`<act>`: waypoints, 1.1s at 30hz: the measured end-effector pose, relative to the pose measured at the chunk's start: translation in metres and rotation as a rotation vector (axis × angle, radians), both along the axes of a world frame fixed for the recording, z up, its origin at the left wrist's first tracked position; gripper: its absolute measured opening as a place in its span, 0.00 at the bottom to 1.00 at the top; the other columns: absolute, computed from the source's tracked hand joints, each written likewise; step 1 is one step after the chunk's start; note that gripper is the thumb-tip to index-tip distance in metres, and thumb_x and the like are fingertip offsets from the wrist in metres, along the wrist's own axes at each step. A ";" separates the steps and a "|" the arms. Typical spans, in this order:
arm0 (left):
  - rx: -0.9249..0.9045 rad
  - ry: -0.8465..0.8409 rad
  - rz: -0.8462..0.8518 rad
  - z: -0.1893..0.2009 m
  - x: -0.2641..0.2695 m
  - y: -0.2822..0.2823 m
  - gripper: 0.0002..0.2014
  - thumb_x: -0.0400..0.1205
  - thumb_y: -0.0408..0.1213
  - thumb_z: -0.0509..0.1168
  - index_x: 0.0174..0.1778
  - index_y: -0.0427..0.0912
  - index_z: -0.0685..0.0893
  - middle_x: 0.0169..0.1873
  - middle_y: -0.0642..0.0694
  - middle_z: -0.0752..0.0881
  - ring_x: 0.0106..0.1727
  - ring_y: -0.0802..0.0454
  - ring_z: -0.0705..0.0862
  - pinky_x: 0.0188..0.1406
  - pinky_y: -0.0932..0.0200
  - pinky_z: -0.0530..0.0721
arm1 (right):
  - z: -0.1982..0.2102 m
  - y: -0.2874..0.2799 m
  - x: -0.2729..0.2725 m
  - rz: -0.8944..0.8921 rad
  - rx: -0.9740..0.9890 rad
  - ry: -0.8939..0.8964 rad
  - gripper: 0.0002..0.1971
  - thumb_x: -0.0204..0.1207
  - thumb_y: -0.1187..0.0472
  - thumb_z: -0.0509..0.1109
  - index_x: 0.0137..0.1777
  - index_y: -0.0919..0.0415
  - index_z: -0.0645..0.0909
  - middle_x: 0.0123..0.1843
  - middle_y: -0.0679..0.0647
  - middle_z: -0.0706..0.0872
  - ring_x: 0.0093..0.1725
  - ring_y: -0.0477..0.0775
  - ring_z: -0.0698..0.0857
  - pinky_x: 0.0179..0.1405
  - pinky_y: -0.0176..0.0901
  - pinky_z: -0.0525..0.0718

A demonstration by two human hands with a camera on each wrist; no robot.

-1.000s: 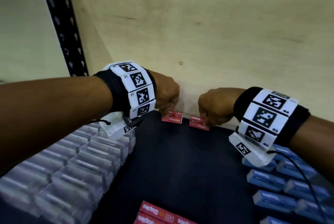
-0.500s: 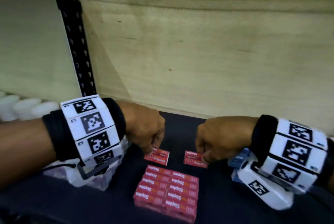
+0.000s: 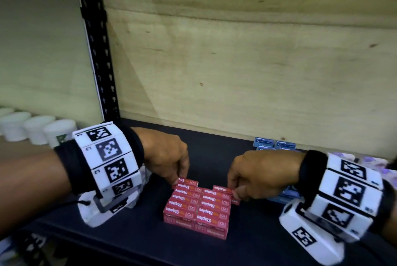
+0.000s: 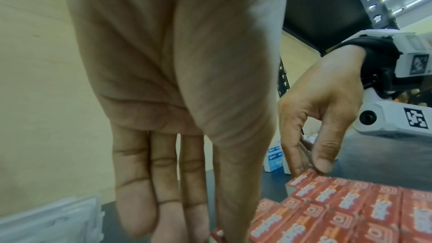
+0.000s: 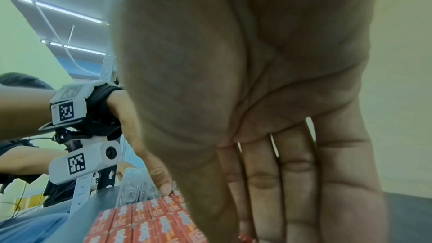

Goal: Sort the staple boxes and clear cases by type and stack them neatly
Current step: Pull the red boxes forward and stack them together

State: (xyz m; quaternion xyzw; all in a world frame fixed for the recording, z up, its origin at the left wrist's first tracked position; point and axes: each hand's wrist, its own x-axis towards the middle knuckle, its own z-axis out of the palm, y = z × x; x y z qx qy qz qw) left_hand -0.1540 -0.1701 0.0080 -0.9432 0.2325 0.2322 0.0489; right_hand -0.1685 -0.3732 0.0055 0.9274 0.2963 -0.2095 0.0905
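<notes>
A block of red staple boxes [image 3: 197,207] lies stacked on the dark shelf [image 3: 137,237]. My left hand [image 3: 169,158] pinches one red staple box [image 3: 187,181] at the block's far left corner. My right hand [image 3: 255,177] pinches another red staple box [image 3: 222,189] at the far right corner. The left wrist view shows my left fingers [image 4: 163,182] pointing down beside the red boxes [image 4: 350,210], and the right hand [image 4: 315,127] gripping its box [image 4: 301,178]. The right wrist view shows red boxes [image 5: 149,217] below my right fingers [image 5: 292,182].
Blue staple boxes [image 3: 272,144] sit at the back right by the plywood wall [image 3: 257,72]. Clear cases [image 4: 46,219] lie left of the red block. A black shelf upright [image 3: 96,40] stands at the left, with white jars [image 3: 36,128] beyond it.
Both hands have come from the back of the shelf to the red block, each carrying a red box, and now hold them at the block's far edge.
</notes>
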 end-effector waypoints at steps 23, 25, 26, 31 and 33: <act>-0.075 0.023 0.031 0.006 -0.006 -0.009 0.18 0.83 0.57 0.64 0.67 0.59 0.81 0.51 0.65 0.86 0.45 0.71 0.82 0.46 0.72 0.77 | 0.001 0.005 -0.005 -0.087 0.061 0.013 0.19 0.84 0.38 0.58 0.64 0.46 0.80 0.57 0.44 0.87 0.54 0.47 0.84 0.57 0.45 0.83; -0.042 0.042 0.029 0.012 -0.011 -0.005 0.24 0.77 0.63 0.68 0.68 0.62 0.79 0.45 0.68 0.83 0.42 0.74 0.80 0.43 0.74 0.75 | 0.003 0.001 -0.009 -0.118 0.043 0.041 0.27 0.77 0.28 0.60 0.67 0.45 0.77 0.59 0.43 0.86 0.55 0.46 0.84 0.61 0.47 0.83; -0.023 0.051 0.025 0.013 -0.012 -0.002 0.28 0.73 0.66 0.70 0.69 0.63 0.78 0.47 0.66 0.82 0.47 0.72 0.81 0.47 0.71 0.77 | 0.004 0.000 -0.012 -0.132 0.029 0.065 0.32 0.72 0.25 0.62 0.69 0.45 0.75 0.61 0.42 0.85 0.57 0.46 0.84 0.62 0.47 0.83; 0.066 0.080 0.022 0.008 -0.015 0.002 0.42 0.63 0.66 0.78 0.73 0.62 0.72 0.65 0.64 0.75 0.64 0.62 0.77 0.68 0.57 0.77 | 0.001 0.002 -0.027 -0.128 -0.094 0.086 0.47 0.56 0.17 0.67 0.69 0.47 0.70 0.64 0.45 0.81 0.59 0.50 0.82 0.62 0.51 0.82; 0.053 0.086 0.015 0.005 -0.016 0.003 0.42 0.63 0.64 0.79 0.72 0.61 0.73 0.64 0.65 0.74 0.64 0.63 0.76 0.69 0.58 0.77 | -0.003 0.005 -0.032 -0.107 -0.139 0.048 0.49 0.55 0.17 0.68 0.68 0.50 0.69 0.64 0.47 0.79 0.58 0.53 0.82 0.61 0.52 0.82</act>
